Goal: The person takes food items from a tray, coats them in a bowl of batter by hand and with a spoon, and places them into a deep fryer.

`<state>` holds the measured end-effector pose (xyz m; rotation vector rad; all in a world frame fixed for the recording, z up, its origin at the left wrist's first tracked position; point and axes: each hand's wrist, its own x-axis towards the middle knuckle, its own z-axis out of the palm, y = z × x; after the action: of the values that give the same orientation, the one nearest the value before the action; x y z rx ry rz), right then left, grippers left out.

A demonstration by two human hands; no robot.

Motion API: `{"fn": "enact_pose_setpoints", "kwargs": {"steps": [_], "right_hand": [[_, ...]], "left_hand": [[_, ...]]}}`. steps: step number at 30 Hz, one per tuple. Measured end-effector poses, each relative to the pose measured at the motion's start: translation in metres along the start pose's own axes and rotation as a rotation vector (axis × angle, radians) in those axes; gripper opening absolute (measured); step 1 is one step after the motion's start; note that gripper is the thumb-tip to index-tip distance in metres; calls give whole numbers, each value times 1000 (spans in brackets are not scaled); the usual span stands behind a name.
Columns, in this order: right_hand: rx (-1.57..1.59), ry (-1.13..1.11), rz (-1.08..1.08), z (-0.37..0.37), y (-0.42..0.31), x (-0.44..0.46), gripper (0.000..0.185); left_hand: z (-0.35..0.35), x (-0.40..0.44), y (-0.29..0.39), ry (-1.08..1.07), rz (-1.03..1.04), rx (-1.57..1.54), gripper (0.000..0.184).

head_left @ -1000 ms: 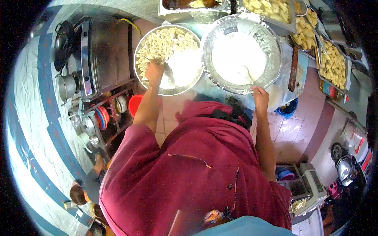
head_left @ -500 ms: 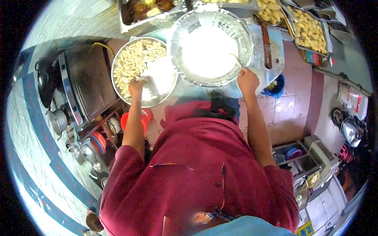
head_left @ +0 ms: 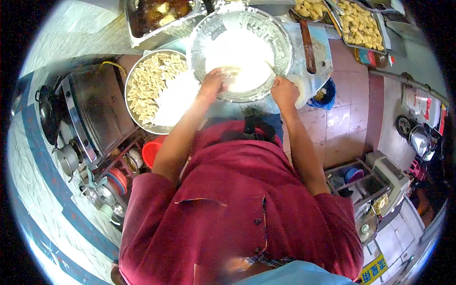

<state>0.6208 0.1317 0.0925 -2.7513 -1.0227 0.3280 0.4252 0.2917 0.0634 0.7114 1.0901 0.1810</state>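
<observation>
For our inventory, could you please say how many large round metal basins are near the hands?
2: left basin, holding pale pieces; beside it, right basin, holding white mixture.

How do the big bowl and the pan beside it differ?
The bowl holds a white mixture; the pan, pale pieces beside a glaring white patch. The bowl overlaps the pan in view, partly hiding it. Left hand and right hand are at the bowl, not the pan. Both are round.
</observation>
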Motion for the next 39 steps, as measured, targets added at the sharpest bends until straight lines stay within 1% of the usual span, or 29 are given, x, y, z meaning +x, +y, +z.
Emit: {"fn": "enact_pose_setpoints", "kwargs": {"steps": [3, 6, 9, 10, 12, 13, 15, 16, 18, 19, 21, 24, 25, 27, 28, 30, 31, 33, 34, 36, 37, 39], "right_hand": [[-40, -27, 25, 4, 8, -1, 19], [130, -99, -8, 11, 4, -9, 19], [218, -118, -1, 14, -17, -18, 20], [220, -89, -30, 16, -19, -20, 21], [170, -44, 11, 11, -16, -16, 22], [145, -23, 28, 8, -14, -14, 22], [44, -90, 54, 0, -8, -9, 21], [-8, -121, 68, -3, -5, -7, 20], [73, -64, -29, 3, 0, -11, 19], [113, -37, -80, 6, 1, -13, 18], [232, -59, -127, 8, -3, -16, 18], [325, -41, -148, 2, -16, -18, 17], [341, -26, -149, 0, -18, -17, 17], [112, -81, -68, -4, -15, -11, 17], [-2, -107, -29, -5, -12, -7, 17], [-28, -76, -35, 3, -3, -6, 16], [-42, -59, -37, 8, 0, -7, 16], [60, -66, -43, 13, 3, -12, 16], [110, -71, -48, 13, 2, -14, 16], [317, -38, -93, 7, -6, -22, 16], [420, -22, -115, 2, -11, -23, 15], [304, 1, -35, 0, -14, -21, 14]], "left_hand": [[21, 39, -16, 153, 161, 560, 35], [26, 54, -34, 297, 418, 935, 37], [27, 57, -38, 281, 424, 1005, 34], [24, 59, -41, 280, 478, 987, 33], [19, 65, -45, 281, 587, 945, 31], [17, 69, -46, 245, 418, 775, 31], [14, 73, -44, 173, 89, 428, 30], [14, 72, -43, 169, 33, 292, 28], [19, 68, -39, 156, -76, 15, 23], [23, 65, -35, 189, -142, -67, 20], [27, 61, -28, 260, -276, -231, 15], [-10, 115, -72, 122, -357, -270, 15], [1, 101, -60, 162, -375, -283, 16], [31, 57, -19, 247, -409, -308, 17], [27, 60, -22, 202, -371, -331, 16], [18, 64, -29, 107, -299, -373, 15], [16, 68, -31, 90, -300, -363, 16], [15, 68, -29, 59, -300, -348, 16], [18, 64, -25, 103, -323, -358, 16], [24, 59, -20, 190, -369, -377, 17], [25, 58, -19, 161, -370, -377, 17], [27, 59, -20, 100, -371, -377, 20]]}}
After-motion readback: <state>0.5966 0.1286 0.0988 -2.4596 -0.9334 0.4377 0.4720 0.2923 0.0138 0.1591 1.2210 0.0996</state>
